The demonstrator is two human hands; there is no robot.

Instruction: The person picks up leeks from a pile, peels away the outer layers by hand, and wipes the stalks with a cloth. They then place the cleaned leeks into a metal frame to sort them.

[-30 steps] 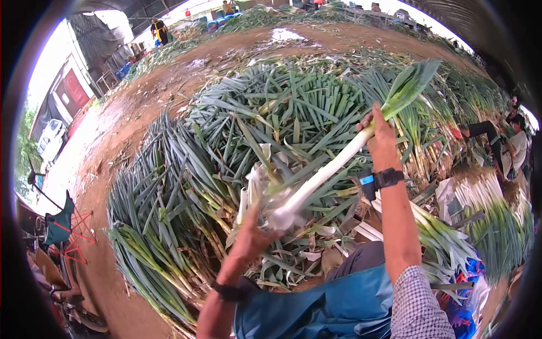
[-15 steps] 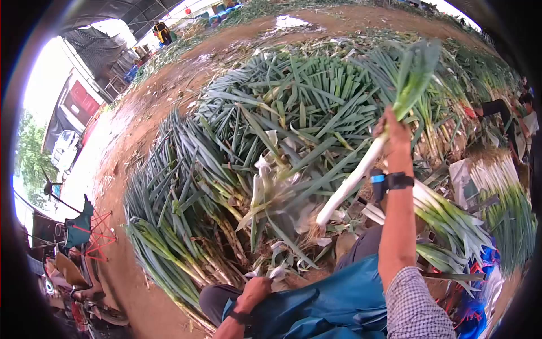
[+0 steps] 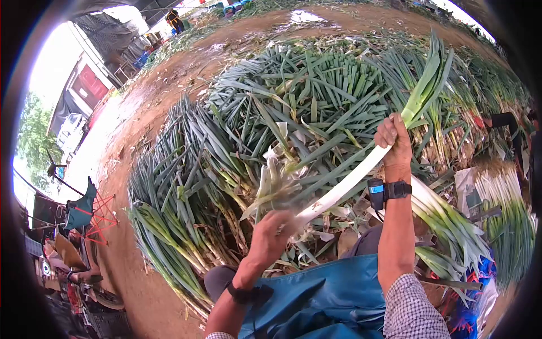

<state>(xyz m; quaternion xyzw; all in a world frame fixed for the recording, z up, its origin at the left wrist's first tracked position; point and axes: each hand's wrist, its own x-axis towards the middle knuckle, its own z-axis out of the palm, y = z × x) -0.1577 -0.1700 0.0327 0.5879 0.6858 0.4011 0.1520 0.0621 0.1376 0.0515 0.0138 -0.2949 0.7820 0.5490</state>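
Observation:
A long leek (image 3: 353, 179) with a white stalk and green top slants across the front of my body. My right hand (image 3: 394, 138) is wrapped round it just below the leaves. At its lower, root end is my left hand (image 3: 274, 234), fingers curled in and partly blurred; whether they grip the stalk does not show clearly. Around and beyond both hands spreads a big heap of leeks (image 3: 293, 96). Cleaned leeks (image 3: 446, 217) with white stalks lie to the right of my right forearm.
A blue apron (image 3: 322, 294) covers my lap. More bundled leeks (image 3: 502, 198) lie at the far right. A folding chair (image 3: 82, 209) and a motorbike (image 3: 96, 294) stand at left. Another person (image 3: 174, 21) is in the far background, with someone's dark sleeve (image 3: 502, 120) at right.
My left hand has risen from near my knee to the root end of the leek. My right hand still holds the leek, now less steeply slanted.

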